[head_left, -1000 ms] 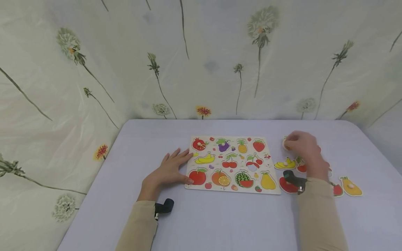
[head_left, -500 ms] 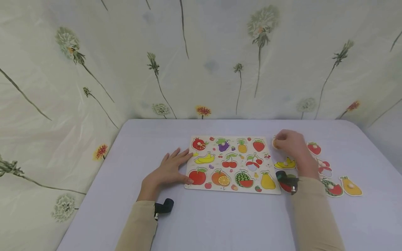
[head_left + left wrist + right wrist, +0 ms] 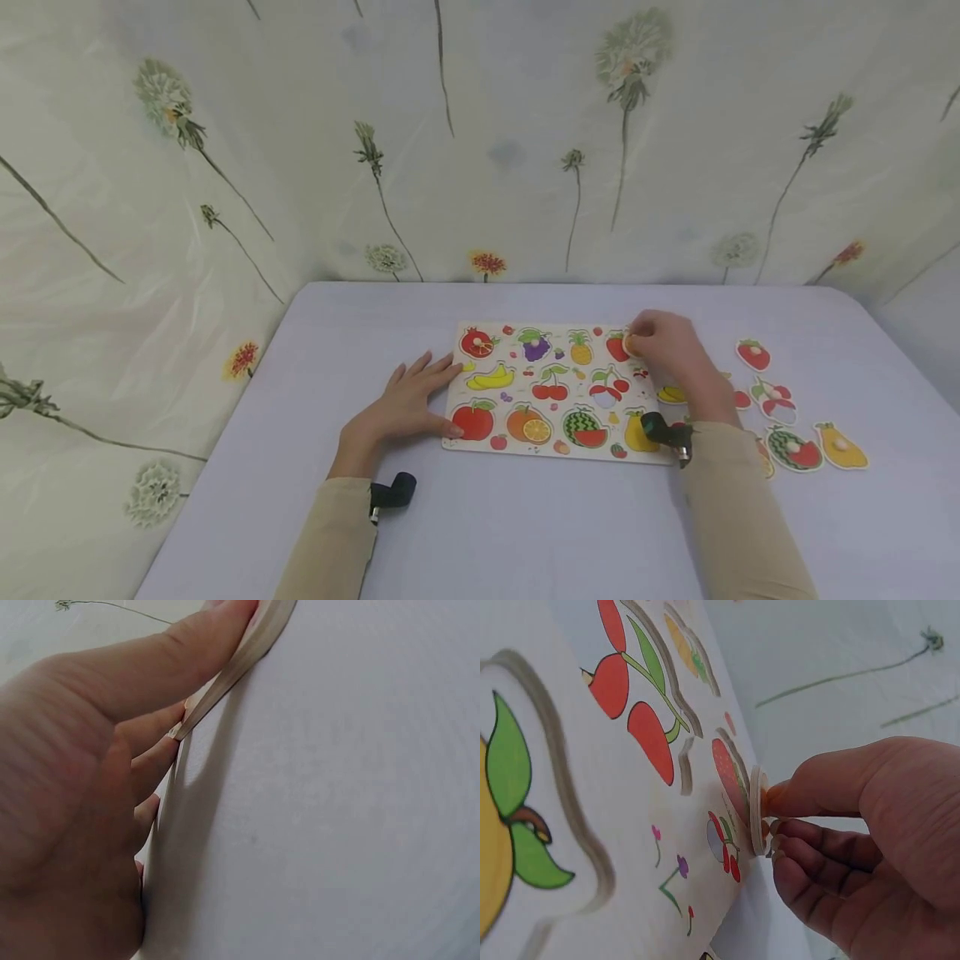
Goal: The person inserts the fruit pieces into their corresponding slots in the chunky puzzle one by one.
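A curtained-off corner: dandelion-print drapes [image 3: 495, 200] surround a pale table [image 3: 540, 533].

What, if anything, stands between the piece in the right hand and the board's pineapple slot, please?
Nothing visible does. The right hand holds the piece by the strawberry slot; the pineapple slot lies just left of that, and both are unfilled. The left hand rests at the opposite edge of the board, clear of the path.

Desk [image 3: 480, 533] is coloured pale lavender; backdrop [image 3: 300, 100] is printed with grey-green dandelions [image 3: 636, 50]. Cream board [image 3: 585, 455] is patterned with multicoloured fruit [image 3: 472, 422]; held piece [image 3: 756, 814] is edged pale tan. Near desk's right edge, pear piece [image 3: 843, 450] is coloured yellow.
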The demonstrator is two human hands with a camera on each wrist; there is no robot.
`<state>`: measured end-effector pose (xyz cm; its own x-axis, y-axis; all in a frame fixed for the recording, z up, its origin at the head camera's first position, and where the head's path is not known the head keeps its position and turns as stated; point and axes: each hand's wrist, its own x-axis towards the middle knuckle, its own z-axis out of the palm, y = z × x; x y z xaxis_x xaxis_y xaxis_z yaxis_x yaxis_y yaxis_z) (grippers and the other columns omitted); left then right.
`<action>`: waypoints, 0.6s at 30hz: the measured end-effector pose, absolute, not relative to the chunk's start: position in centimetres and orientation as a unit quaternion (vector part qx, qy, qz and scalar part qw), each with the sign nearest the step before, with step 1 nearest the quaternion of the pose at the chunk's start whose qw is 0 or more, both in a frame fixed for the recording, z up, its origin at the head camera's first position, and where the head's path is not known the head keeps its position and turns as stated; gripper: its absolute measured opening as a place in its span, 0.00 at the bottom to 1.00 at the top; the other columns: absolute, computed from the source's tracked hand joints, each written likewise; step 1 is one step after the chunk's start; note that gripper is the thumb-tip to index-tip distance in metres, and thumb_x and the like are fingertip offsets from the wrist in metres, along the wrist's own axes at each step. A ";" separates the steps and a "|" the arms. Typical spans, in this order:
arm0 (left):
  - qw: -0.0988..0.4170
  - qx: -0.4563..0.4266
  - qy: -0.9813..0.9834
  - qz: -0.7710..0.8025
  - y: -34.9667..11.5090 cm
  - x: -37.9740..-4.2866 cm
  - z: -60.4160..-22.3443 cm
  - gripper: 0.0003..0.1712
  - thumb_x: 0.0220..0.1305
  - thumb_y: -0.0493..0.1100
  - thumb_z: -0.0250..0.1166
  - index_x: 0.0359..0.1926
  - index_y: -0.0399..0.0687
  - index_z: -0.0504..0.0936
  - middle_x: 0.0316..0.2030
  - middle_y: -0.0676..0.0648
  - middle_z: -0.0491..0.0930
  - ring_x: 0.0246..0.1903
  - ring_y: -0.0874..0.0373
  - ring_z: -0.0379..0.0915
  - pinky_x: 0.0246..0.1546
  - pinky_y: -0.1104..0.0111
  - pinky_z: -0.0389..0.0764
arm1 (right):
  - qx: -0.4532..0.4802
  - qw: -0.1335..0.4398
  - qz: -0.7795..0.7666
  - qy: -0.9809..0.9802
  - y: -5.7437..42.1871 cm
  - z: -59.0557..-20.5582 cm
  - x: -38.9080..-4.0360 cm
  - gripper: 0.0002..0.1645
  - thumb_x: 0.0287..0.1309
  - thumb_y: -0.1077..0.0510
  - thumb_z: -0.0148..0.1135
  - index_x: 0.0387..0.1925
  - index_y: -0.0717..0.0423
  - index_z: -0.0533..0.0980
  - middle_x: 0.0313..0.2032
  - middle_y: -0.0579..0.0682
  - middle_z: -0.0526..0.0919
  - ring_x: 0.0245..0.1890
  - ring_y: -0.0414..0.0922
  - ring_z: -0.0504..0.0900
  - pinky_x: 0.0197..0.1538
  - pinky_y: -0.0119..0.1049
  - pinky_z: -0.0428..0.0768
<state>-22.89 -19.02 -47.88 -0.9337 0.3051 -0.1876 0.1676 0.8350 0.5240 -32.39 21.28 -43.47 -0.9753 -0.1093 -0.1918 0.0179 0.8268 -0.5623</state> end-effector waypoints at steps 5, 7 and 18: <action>0.133 0.127 0.948 0.261 -18.9 -22.7 -47.5 0.59 0.45 0.64 0.75 0.76 0.69 0.56 0.79 0.59 0.49 0.80 0.53 0.31 0.79 0.46 0.33 | -0.040 0.095 -0.283 0.954 20.6 -43.5 -32.3 0.17 0.66 0.54 0.57 0.52 0.58 0.76 0.50 0.60 0.80 0.49 0.56 0.74 0.54 0.53 0.77; 0.134 0.128 0.948 0.260 -18.9 -22.7 -47.4 0.59 0.45 0.64 0.75 0.77 0.69 0.56 0.79 0.58 0.49 0.80 0.53 0.31 0.79 0.46 0.33 | -0.049 0.087 -0.280 0.955 20.3 -43.5 -32.3 0.15 0.65 0.56 0.57 0.49 0.58 0.77 0.49 0.60 0.81 0.48 0.55 0.75 0.52 0.50 0.78; 0.132 0.129 0.950 0.252 -18.9 -22.7 -47.5 0.59 0.46 0.64 0.75 0.77 0.69 0.55 0.79 0.59 0.48 0.80 0.53 0.31 0.79 0.46 0.33 | -0.092 0.073 -0.268 0.956 18.2 -44.3 -32.5 0.10 0.64 0.57 0.58 0.44 0.56 0.79 0.45 0.57 0.81 0.44 0.52 0.75 0.45 0.42 0.76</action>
<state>-22.72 -18.85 -47.46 -0.9322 0.3108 -0.1856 0.1777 0.8394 0.5136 -32.49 18.21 -44.29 -0.9724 -0.2153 -0.0902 -0.1370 0.8394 -0.5260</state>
